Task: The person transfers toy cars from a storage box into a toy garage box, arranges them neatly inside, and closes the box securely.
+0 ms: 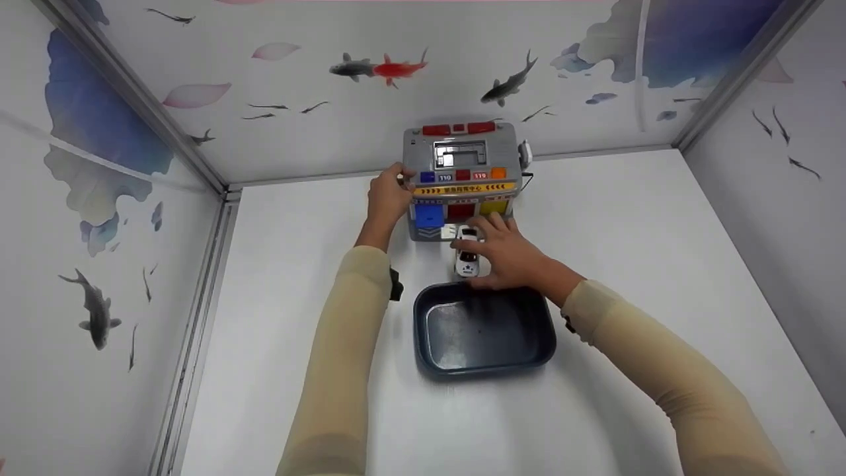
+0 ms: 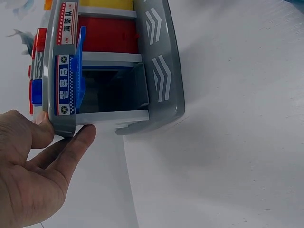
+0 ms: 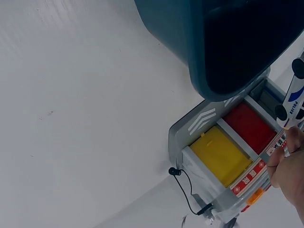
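A grey toy garage (image 1: 410,155) stands against the back wall. My left hand (image 1: 388,198) grips its left roof edge, thumb above and fingers (image 2: 78,147) beneath. The blue door (image 2: 80,71) is swung up, exposing a dark compartment (image 2: 114,90). The red door (image 2: 109,35) and yellow door (image 3: 221,154) are closed. In front of the garage my right hand (image 1: 507,254) holds a white toy police car (image 1: 468,268) between thumb and fingers, its front pointing at the viewer or the garage, I cannot tell which. In the right wrist view the car (image 3: 294,102) is partly cut off.
A dark blue plastic basin (image 1: 423,357) sits just in front of the car and right hand. A black cord (image 3: 183,190) hangs from the garage's right side. White table surface (image 1: 284,317) extends on both sides, bounded by patterned panels (image 1: 297,145).
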Demonstrator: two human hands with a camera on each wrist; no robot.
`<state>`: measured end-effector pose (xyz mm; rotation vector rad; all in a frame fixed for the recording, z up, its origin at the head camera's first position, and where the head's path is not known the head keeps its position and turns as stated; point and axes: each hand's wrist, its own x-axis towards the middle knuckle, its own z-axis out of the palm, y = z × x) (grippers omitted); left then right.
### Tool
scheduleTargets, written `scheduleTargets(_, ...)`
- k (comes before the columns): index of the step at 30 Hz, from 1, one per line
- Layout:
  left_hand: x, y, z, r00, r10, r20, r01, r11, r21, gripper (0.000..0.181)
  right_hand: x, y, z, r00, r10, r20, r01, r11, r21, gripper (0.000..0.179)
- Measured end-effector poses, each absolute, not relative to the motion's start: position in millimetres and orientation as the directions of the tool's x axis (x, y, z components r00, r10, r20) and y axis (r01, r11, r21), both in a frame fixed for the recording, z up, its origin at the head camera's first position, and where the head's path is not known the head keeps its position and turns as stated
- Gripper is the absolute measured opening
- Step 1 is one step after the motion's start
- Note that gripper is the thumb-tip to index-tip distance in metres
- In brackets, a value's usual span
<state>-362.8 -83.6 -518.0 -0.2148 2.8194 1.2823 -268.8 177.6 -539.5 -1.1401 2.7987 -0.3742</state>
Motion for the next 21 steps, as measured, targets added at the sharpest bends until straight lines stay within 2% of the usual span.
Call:
scheduleTargets(11,-364,-84,-518,-0.989,-0.115,-0.098,-0.149,0.659,0.737,0.026,-282,172,-550,-0.761,-0.649,0.015,-0.626,0.727,-0.283,0.07)
scheduleTargets(21,-364,-84,-518,-0.989,-0.113,-0.092,-0.143,0.652,0.745,0.025,-291,150,-560,-0.758,-0.651,-0.049,-0.616,0.738,-0.276,0.072)
